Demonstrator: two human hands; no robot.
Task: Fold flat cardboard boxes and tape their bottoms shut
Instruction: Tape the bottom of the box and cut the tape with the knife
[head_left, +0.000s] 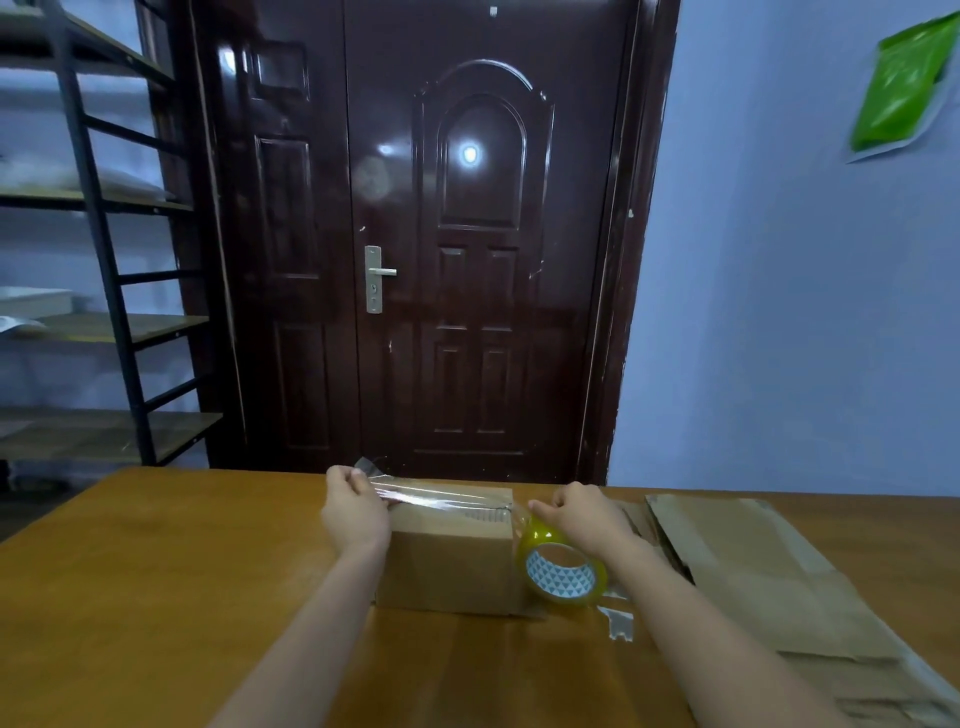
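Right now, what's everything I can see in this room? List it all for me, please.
box: one, brown, table middle, between the hands
tape strip: one, clear, stretched over the box top
tape roll: one, yellowish, right of the box
flat cardboard: a pile, brown, table right
tape scrap: one, clear, beside the roll
table: one, orange-brown wood
door: one, dark brown, behind the table
shelves: one black rack, left
bag: one, green, on the right wall
left hand: pinches the strip's end
right hand: holds the roll

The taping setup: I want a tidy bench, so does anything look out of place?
Slightly. A loose scrap of tape lies on the table beside the tape roll, and the flat cardboard at right is heaped unevenly.
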